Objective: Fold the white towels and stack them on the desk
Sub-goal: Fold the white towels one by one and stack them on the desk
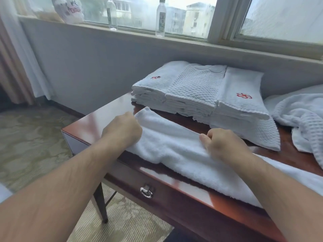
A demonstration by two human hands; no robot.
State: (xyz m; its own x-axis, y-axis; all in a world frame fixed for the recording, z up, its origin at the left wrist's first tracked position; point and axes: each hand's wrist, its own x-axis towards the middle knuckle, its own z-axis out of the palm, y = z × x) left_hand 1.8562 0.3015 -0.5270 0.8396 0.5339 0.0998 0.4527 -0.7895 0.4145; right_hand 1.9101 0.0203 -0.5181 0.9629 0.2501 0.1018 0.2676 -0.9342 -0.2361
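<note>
Both hands grip towel (174, 149) far edge — left hand (122, 128) at end corner, right hand (225, 145) mid-length. Long axis runs rightward past right hand along desk (97, 119) front — stack (201, 91) beyond knuckles.

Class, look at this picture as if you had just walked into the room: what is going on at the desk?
A person is folding a white towel on the desk. The left hand grips its far corner and the right hand pinches the far edge further along. The towel lies stretched along the desk's front. Behind it sits a stack of folded towels, and a crumpled heap of unfolded ones lies at the right.
</note>
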